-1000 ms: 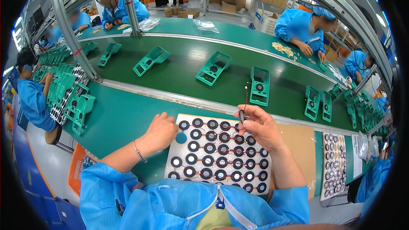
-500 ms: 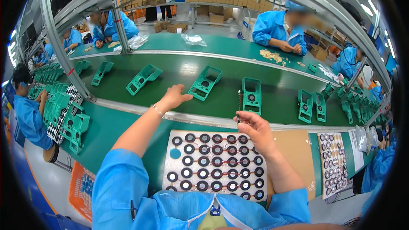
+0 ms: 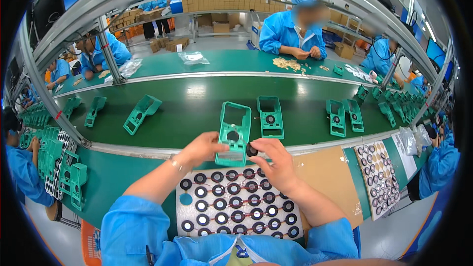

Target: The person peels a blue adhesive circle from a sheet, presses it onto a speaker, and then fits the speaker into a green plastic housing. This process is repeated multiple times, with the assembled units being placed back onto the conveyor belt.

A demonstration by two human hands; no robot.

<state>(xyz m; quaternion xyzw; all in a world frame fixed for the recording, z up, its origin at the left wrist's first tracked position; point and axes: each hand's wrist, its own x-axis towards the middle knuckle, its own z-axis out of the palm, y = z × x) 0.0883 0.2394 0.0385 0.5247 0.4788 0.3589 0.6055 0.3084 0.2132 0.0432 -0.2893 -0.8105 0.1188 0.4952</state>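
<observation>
My left hand grips the left side of a green plastic housing, raised and tilted in front of me. A round black part sits inside that housing. Between the fingertips of my right hand is a small round black speaker, close beside the housing's lower right edge; whether they touch I cannot tell. Below my hands lies a white foam sheet bearing rows of ring-shaped black speakers with red wires. One round spot at its upper left shows the green table.
Several more green housings lie along the green conveyor. Cardboard and another sheet of round parts are to the right. Housings stack at left. Co-workers in blue sit across and at both sides; metal frame bars pass overhead.
My left hand has taken a housing off the conveyor and brought it nearer. My right hand has moved left with the speaker to that housing. The view has shifted somewhat.
</observation>
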